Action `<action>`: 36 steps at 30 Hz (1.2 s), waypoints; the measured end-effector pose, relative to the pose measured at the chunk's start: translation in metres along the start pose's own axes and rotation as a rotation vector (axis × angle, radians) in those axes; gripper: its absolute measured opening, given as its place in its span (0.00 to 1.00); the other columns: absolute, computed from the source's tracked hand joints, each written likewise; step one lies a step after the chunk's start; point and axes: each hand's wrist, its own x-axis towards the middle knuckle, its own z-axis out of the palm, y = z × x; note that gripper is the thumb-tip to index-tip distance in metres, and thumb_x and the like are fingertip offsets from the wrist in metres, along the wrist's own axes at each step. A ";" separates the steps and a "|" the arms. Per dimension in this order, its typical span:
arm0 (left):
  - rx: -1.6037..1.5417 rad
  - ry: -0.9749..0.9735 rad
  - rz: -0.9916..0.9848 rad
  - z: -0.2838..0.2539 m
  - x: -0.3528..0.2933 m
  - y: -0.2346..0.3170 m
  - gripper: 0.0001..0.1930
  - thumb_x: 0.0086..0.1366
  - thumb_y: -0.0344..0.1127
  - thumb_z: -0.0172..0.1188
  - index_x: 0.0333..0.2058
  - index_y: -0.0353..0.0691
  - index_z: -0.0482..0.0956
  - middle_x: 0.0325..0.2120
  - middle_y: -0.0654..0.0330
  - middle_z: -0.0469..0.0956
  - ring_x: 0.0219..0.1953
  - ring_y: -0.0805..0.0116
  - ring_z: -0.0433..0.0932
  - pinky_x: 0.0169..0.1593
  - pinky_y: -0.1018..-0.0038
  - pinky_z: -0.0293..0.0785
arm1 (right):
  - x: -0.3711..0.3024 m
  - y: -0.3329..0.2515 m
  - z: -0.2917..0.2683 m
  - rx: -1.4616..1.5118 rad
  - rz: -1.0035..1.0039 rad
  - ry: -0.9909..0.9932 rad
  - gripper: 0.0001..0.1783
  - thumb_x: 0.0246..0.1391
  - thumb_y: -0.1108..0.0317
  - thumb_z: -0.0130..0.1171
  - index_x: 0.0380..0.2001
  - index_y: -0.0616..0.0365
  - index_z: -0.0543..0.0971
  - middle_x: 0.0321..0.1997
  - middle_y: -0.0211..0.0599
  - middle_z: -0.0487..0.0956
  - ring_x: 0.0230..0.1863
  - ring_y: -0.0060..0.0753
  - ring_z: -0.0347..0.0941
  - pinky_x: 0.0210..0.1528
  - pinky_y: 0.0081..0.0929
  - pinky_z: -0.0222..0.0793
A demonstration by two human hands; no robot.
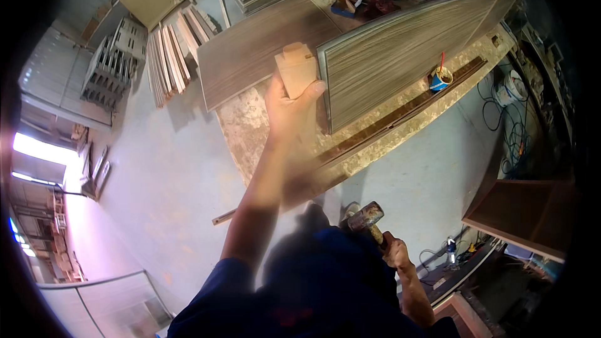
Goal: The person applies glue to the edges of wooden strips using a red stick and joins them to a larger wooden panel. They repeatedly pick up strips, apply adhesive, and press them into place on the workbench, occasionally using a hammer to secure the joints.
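Table [241, 119]: panel [407, 50] stood on edge
Blue cup [441, 81]: red stick [442, 60] held inside, remaining contents unclear
Left hand [285, 105]: wrapped around tan block [297, 74], held near panel's end
Right hand [394, 251]: closed around hammer [365, 216], handle partly hidden

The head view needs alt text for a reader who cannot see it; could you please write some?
A person's left grip holds a tan block at a workbench, near one end of a dark-edged wood-grain panel, while the right grip holds a hammer low by the body. A small blue cup sits beside the panel.
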 end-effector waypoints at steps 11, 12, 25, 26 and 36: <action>0.257 0.041 0.076 0.019 0.010 0.010 0.26 0.61 0.29 0.73 0.56 0.38 0.74 0.46 0.65 0.78 0.46 0.75 0.76 0.49 0.75 0.75 | 0.008 -0.012 0.026 0.001 -0.029 0.048 0.13 0.54 0.64 0.62 0.40 0.57 0.74 0.29 0.56 0.80 0.35 0.67 0.77 0.36 0.53 0.73; 0.307 0.065 0.119 0.022 0.007 0.005 0.22 0.62 0.31 0.72 0.53 0.38 0.75 0.43 0.66 0.78 0.43 0.77 0.75 0.47 0.77 0.73 | 0.006 -0.011 0.029 -0.055 0.003 0.025 0.14 0.53 0.64 0.63 0.41 0.57 0.74 0.30 0.56 0.81 0.36 0.66 0.78 0.37 0.53 0.74; 1.005 0.186 0.571 -0.048 0.000 -0.043 0.22 0.69 0.35 0.66 0.56 0.29 0.72 0.51 0.50 0.76 0.50 0.59 0.77 0.50 0.61 0.77 | 0.143 -0.113 0.124 0.292 -0.128 -0.092 0.17 0.55 0.63 0.60 0.42 0.62 0.72 0.31 0.55 0.81 0.35 0.63 0.80 0.39 0.55 0.75; 1.122 0.153 0.614 -0.050 -0.003 -0.041 0.24 0.70 0.37 0.65 0.57 0.29 0.70 0.52 0.49 0.75 0.51 0.58 0.77 0.51 0.60 0.77 | 0.154 -0.132 0.122 0.291 -0.101 -0.192 0.20 0.56 0.63 0.59 0.47 0.64 0.72 0.35 0.59 0.81 0.36 0.64 0.80 0.39 0.56 0.75; 1.658 -0.122 0.816 -0.035 -0.012 -0.039 0.40 0.73 0.48 0.58 0.70 0.28 0.49 0.63 0.35 0.63 0.61 0.40 0.72 0.62 0.51 0.74 | 0.247 -0.166 0.139 -0.164 -0.300 -0.096 0.28 0.52 0.70 0.58 0.55 0.77 0.73 0.29 0.58 0.79 0.27 0.55 0.78 0.32 0.49 0.73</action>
